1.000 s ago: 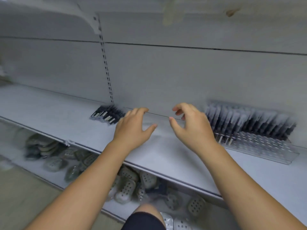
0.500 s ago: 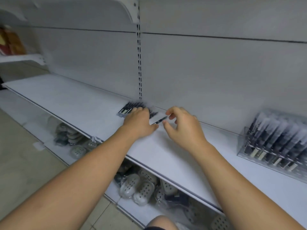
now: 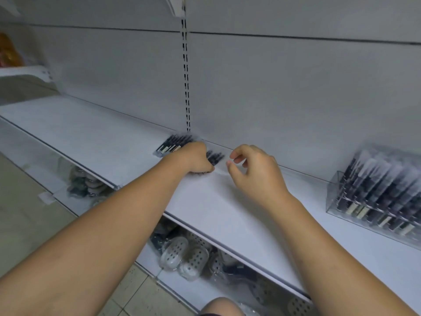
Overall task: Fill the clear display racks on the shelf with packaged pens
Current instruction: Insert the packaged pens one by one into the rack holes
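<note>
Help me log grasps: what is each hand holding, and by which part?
The left hand grips the packaged pens around the bundle's middle; its fingertips are hidden. The right hand holds nothing.

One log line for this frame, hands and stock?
left hand: grips loose packaged pens on shelf | right hand: beside, empty | clear rack: far right, stocked

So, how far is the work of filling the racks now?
Done: the rack on the right looks full of pens. In hand: the left hand grips some of the loose pens lying at the back of the shelf; the right hand hovers beside it, holding nothing. Left: those loose pens are not yet in any rack.
</note>
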The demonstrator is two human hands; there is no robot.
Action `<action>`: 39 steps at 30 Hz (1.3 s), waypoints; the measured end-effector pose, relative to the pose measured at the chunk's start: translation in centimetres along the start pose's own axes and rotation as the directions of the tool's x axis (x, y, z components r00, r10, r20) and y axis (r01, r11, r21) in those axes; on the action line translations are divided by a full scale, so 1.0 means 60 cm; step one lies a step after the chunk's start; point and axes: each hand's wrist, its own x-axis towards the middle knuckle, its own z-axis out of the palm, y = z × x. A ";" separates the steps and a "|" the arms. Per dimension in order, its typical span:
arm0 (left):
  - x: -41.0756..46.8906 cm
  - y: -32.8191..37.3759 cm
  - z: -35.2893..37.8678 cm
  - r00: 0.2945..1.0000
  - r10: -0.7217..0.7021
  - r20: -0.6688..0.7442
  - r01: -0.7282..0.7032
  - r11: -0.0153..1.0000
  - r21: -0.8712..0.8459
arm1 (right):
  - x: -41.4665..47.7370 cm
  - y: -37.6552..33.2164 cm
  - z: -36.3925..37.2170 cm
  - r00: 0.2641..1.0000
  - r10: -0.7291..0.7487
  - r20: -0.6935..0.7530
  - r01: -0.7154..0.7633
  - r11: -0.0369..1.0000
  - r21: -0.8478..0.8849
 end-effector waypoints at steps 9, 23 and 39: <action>-0.017 0.041 0.046 0.998 0.024 -0.057 -0.013 0.981 0.193 | -0.009 -0.004 -0.025 1.000 0.016 0.019 -0.016 1.000 0.001; -0.164 0.076 0.067 0.931 0.272 -0.244 -0.364 0.754 -0.547 | -0.098 0.029 -0.142 0.975 0.224 -0.003 -0.214 0.938 0.274; -0.297 0.396 0.153 0.750 0.596 -0.288 -0.510 0.242 -0.826 | -0.283 0.118 -0.344 0.887 0.383 -0.256 -0.186 0.806 0.562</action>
